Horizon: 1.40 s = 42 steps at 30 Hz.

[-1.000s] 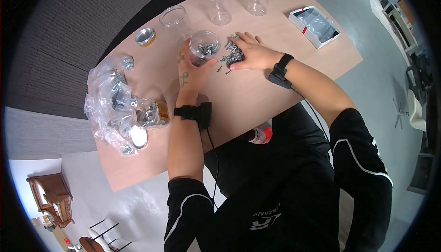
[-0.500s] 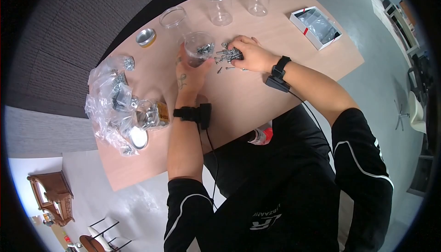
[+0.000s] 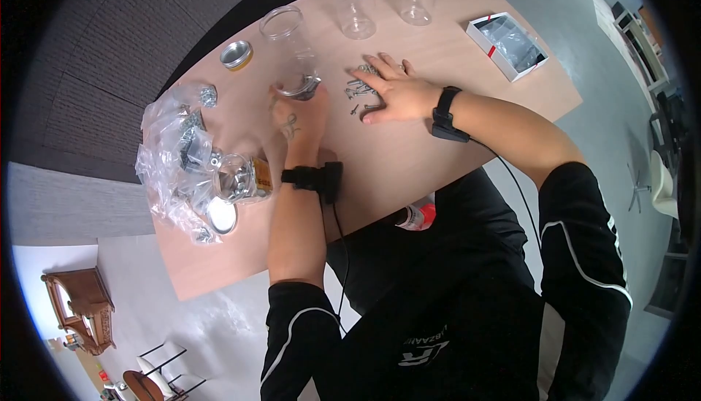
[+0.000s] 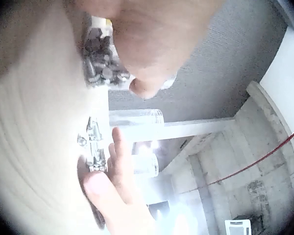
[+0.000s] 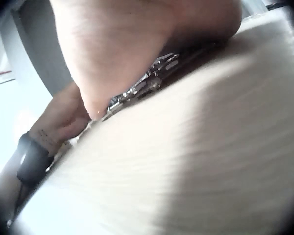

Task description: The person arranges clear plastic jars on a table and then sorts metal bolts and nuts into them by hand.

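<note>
My left hand [image 3: 301, 117] grips a clear jar [image 4: 121, 84] with many metal bolts [image 4: 102, 61] in its lower part. In the head view that hand and the jar are blurred, and the hand covers part of the jar. To the right, my right hand [image 3: 406, 96] lies spread, palm down, over a loose pile of bolts [image 3: 358, 90] on the table. Its palm hides part of the pile. In the right wrist view, bolts [image 5: 154, 78] show under the edge of this hand.
Three clear jars [image 3: 355, 17] stand along the table's [image 3: 409, 160] far side. A round metal lid [image 3: 236, 55] lies at left, near plastic bags [image 3: 171, 174] of hardware, a labelled jar [image 3: 241, 180] and a white disc [image 3: 221, 215]. An open white box [image 3: 507, 44] sits at right.
The left hand has shifted the jar slightly left and towards the body, away from the pile. The right hand gathered bolts, then spread its fingers flat over them.
</note>
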Each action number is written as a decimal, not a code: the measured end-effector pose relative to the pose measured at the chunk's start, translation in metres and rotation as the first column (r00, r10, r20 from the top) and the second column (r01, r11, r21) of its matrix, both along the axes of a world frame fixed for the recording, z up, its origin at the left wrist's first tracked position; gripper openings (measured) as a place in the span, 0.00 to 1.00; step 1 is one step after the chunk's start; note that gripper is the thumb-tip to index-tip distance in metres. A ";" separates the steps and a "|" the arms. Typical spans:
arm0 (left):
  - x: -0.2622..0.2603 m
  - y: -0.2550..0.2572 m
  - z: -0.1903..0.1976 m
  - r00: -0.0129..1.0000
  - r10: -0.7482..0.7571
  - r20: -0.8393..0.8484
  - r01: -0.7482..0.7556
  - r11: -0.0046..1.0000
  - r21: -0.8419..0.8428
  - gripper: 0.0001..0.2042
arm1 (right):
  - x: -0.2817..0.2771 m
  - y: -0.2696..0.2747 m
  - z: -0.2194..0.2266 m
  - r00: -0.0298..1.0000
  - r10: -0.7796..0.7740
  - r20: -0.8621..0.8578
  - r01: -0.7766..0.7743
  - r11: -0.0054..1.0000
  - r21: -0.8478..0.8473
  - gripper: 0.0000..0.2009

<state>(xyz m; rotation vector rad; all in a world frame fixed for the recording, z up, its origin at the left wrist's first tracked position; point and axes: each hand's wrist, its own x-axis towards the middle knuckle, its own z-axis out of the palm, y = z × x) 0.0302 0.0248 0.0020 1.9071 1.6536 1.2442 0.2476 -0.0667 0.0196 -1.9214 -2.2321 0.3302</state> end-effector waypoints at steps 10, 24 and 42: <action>-0.016 0.018 -0.018 0.986 0.162 0.043 -0.162 0.987 -0.012 0.51 | -0.017 0.018 -0.007 0.983 0.119 0.138 -0.122 0.992 0.014 0.43; -0.015 0.016 -0.021 0.981 0.171 0.093 -0.170 0.985 -0.013 0.51 | -0.007 0.022 -0.026 0.978 0.190 -0.082 -0.147 0.917 0.370 0.13; -0.015 0.012 -0.040 0.983 0.093 0.160 -0.110 0.988 0.104 0.50 | -0.002 0.035 -0.030 0.938 0.315 -0.147 -0.211 0.851 0.481 0.11</action>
